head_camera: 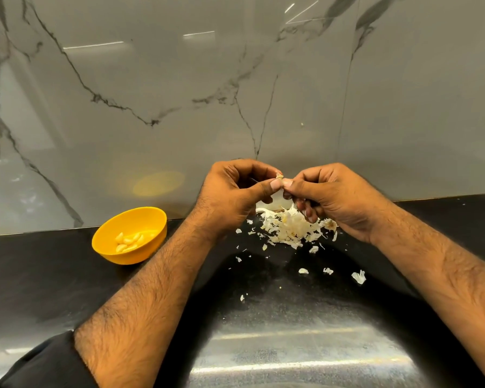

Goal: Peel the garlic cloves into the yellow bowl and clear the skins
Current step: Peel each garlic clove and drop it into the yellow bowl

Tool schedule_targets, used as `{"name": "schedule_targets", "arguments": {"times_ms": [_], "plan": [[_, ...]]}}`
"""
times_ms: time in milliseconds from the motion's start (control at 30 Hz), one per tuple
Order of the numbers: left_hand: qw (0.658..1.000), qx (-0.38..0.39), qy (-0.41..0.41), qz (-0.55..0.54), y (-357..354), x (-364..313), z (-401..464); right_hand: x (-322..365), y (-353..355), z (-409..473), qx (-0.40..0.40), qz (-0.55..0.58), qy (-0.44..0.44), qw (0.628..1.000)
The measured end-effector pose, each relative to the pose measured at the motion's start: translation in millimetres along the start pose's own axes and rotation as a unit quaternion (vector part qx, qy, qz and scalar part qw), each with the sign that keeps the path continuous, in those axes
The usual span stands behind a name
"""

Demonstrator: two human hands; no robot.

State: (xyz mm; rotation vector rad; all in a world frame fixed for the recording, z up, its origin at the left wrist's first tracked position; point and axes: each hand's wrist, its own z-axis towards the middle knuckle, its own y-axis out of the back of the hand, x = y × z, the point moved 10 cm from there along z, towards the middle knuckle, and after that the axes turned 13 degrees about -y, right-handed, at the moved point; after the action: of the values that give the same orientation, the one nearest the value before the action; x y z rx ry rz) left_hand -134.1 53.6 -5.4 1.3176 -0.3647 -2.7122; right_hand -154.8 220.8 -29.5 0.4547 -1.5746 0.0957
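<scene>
Pinching garlic clove [279, 177] | left hand [233, 191], right hand [331, 197] | clove mostly hidden

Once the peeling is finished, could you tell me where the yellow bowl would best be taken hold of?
I would pinch the yellow bowl at its left rim, coming from the left with the left hand. It stands upright and open, the peeled cloves lie low inside, and that rim is clear of the left forearm.

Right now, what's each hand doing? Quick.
Left hand: fingers curled, pinching the garlic clove at its tip.
Right hand: fingers curled, pinching the same clove from the other side, above the skin pile.
</scene>
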Motion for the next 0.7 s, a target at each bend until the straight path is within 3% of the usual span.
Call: {"name": "schedule_targets", "arguments": {"times_ms": [333, 700], "plan": [[0.999, -0.016, 0.001, -0.030, 3.3, 1.9, 1.1, 3.1, 21.8, -1.5, -0.070, -0.076, -0.012, 0.995], [0.989, 0.012, -0.065, 0.133, -2.9, -9.0, 0.1, 10.7, 10.8, -3.8, -0.037, -0.063, 0.032, 0.997]]}}
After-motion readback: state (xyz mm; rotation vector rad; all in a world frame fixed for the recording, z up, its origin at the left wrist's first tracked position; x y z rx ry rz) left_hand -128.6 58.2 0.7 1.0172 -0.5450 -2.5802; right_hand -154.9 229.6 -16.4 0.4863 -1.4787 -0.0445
